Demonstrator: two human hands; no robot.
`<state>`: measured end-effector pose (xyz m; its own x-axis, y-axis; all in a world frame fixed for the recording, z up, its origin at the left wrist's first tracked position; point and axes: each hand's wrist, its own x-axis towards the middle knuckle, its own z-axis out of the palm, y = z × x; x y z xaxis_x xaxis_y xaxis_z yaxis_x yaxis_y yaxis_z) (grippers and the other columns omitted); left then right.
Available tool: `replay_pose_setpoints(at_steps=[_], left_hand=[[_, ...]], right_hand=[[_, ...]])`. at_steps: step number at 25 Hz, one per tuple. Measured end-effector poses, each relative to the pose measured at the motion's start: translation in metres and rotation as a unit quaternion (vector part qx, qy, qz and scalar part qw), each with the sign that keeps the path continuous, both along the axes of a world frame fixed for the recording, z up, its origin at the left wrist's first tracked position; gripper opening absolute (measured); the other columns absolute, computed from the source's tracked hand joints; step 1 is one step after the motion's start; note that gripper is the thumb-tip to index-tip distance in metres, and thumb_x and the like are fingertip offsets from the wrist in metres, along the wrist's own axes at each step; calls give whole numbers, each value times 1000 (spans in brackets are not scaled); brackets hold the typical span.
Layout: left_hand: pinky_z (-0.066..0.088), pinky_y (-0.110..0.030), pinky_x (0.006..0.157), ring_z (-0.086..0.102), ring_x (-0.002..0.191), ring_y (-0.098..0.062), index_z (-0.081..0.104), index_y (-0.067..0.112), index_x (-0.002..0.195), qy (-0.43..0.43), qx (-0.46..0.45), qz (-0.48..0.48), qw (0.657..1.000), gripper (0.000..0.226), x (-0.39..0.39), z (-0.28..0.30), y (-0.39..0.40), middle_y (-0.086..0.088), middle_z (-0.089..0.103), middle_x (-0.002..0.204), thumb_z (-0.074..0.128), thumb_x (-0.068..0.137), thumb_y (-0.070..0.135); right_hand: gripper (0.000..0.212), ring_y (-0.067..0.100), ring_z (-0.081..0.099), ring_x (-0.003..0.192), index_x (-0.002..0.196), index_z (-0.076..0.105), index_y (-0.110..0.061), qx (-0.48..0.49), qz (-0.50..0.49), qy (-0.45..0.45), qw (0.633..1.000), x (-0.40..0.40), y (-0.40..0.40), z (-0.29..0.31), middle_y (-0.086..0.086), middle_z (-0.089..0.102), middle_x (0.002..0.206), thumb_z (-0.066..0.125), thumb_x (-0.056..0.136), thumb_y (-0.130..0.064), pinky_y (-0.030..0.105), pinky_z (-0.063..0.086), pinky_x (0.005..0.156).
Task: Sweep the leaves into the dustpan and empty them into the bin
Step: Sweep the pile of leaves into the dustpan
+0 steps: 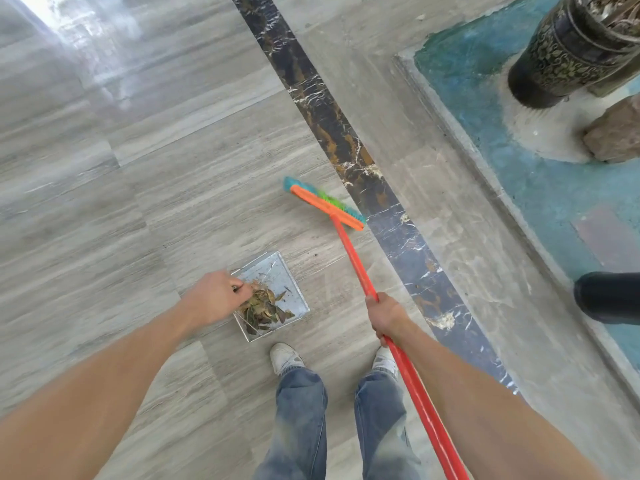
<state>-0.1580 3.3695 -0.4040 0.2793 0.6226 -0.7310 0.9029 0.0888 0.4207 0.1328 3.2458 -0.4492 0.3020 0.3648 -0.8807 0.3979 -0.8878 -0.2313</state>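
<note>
**Broom out at one o'clock, leaves in the pan**

From the head camera we look down at our own two arms over a grey tiled floor. The broom has its long axis running from five o'clock up toward eleven o'clock, red handle low at the right, orange head with teal and green bristles resting on the floor at the far end, just beside the dark marble strip. Our right hand is wrapped fully around the handle, fingers closed tight on it.

The metal dustpan lies flat just ahead of our white shoes, its open mouth pointing toward one o'clock. Dry brown leaves are heaped at its near end. Our left hand reaches in from eight o'clock, fingers curled at the pan's left rim beside the leaves; whether they pinch something we cannot tell.

At two o'clock, well apart, a dark patterned pot stands on a teal surface
</note>
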Motion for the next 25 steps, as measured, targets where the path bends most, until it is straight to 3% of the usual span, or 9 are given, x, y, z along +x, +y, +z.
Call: replay_pose_setpoints(at_steps=[4,7,9,12,15,18,20,23,25], left_hand=[[29,-20,41,27,33,-8,65,4,71,30,21,-24,999,42,3,-1,3,-2,46,48,50,96,34],[32,-29,50,31,41,-14,59,8,66,36,30,-36,998,39,7,4,6,-5,45,53,51,96,31],[32,-27,49,31,40,-14,54,16,66,31,35,-37,998,35,6,6,6,-5,47,55,51,97,31],[26,-19,37,32,35,-10,65,24,69,13,20,-28,999,33,2,5,2,-3,54,50,50,98,33],[29,-23,43,28,33,-8,67,13,60,10,33,-22,999,45,-2,3,4,6,37,35,52,98,33],[35,-27,49,32,36,-10,67,16,65,12,35,-28,999,41,-1,-2,5,5,41,31,52,97,36],[37,-27,48,32,34,-9,71,27,72,15,30,-35,999,35,-2,-4,4,4,44,32,50,97,38],[30,-24,44,29,35,-9,58,17,54,18,39,-43,998,48,-5,-9,6,4,37,33,51,97,38],[26,-22,42,26,34,-7,47,14,51,20,40,-43,998,51,-5,-11,6,5,33,35,51,96,37]], right_hand=[[37,13,40,36,124,48,-15,-67,-44,133,988,-43,-36,2,7,47,65,33,101,-40,19,36,34],[32,7,31,33,116,54,-30,-86,-97,222,966,-41,-81,36,0,39,58,39,97,-52,16,31,33],[28,7,28,34,109,56,-35,-71,-141,212,964,-21,-92,53,-4,35,52,40,96,-54,16,28,34],[26,8,26,34,114,53,-32,-34,-183,130,974,32,-93,56,-3,32,51,38,100,-47,16,26,35],[28,12,30,35,115,52,-21,-22,-193,-7,981,94,-89,34,4,37,57,35,100,-38,16,31,36],[32,17,35,39,109,51,-9,-60,-201,-88,974,135,-98,7,11,41,58,29,99,-31,23,34,41],[32,18,37,38,96,51,-4,-95,-233,-97,963,141,-111,-6,12,43,55,29,99,-27,25,34,44],[36,16,34,24,73,46,-3,-134,-300,-67,942,121,-129,-13,9,40,38,34,100,-24,17,32,34],[37,15,31,22,73,44,-4,-133,-337,-19,932,93,-133,-8,6,36,33,36,101,-26,14,29,32]])
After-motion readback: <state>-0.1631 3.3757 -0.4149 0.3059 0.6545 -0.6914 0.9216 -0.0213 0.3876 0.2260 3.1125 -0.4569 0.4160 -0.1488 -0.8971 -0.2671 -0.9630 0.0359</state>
